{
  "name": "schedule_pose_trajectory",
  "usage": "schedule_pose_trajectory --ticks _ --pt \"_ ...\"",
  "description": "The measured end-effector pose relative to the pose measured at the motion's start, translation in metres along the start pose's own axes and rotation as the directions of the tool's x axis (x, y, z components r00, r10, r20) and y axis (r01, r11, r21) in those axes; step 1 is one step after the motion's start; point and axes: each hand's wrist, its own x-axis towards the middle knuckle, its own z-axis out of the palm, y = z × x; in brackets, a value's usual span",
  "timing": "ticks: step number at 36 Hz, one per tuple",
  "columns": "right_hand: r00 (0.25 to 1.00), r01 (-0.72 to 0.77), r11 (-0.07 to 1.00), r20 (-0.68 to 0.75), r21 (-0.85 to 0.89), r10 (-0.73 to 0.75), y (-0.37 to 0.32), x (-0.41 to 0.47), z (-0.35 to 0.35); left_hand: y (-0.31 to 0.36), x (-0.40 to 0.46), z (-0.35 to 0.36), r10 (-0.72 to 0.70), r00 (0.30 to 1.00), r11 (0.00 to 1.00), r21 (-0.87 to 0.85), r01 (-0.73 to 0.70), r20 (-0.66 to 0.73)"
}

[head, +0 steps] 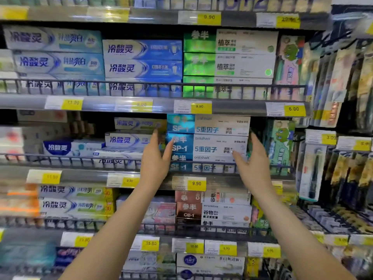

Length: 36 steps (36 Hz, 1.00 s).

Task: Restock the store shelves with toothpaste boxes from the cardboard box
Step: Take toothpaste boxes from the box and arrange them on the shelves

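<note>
Both the left hand [156, 158] and right hand [250, 164] are empty, fingers loose, flanking the stacked SP-1 toothpaste boxes [207, 141] on the middle shelf [84, 175]. That stack looks full; cardboard box unseen.

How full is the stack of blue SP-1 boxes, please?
Full: the SP-1 stack reaches the shelf above, between both open hands.
</note>
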Motion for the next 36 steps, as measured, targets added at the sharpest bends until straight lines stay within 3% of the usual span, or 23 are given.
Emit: schedule_pose_trajectory --ticks 4,8,12,16,19,27,36 --pt "0.961 0.262 0.964 -0.084 -0.045 -0.265 -0.006 -0.033 0.015 -0.009 -0.026 -0.03 0.12 0.989 0.992 0.05 -0.116 -0.092" --pt "0.939 0.317 0.944 0.11 0.095 -0.326 -0.024 -0.073 0.058 -0.039 -0.065 -0.074 0.164 0.986 0.97 0.19 -0.154 -0.036" --pt "0.875 0.315 0.933 0.327 0.174 -0.356 -0.057 -0.111 0.11 -0.082 -0.103 -0.134 0.062 0.998 0.96 0.274 -0.059 -0.001" --pt "0.731 0.266 0.942 0.594 0.203 -0.334 -0.093 -0.151 0.159 -0.119 -0.131 -0.207 -0.047 0.999 0.963 0.264 0.048 -0.011" --pt "0.615 0.268 0.935 0.705 0.234 -0.352 -0.128 -0.193 0.203 -0.148 -0.161 -0.28 -0.124 0.992 0.937 0.328 0.122 -0.014" --pt "0.447 0.169 0.937 0.824 0.305 -0.349 -0.225 -0.326 0.292 -0.21 -0.252 -0.473 -0.301 0.952 0.751 0.628 0.207 0.047" --pt "0.176 0.109 0.96 0.946 0.256 -0.272 -0.285 -0.437 0.39 -0.294 -0.301 -0.603 -0.495 0.867 0.659 0.674 0.334 0.054"
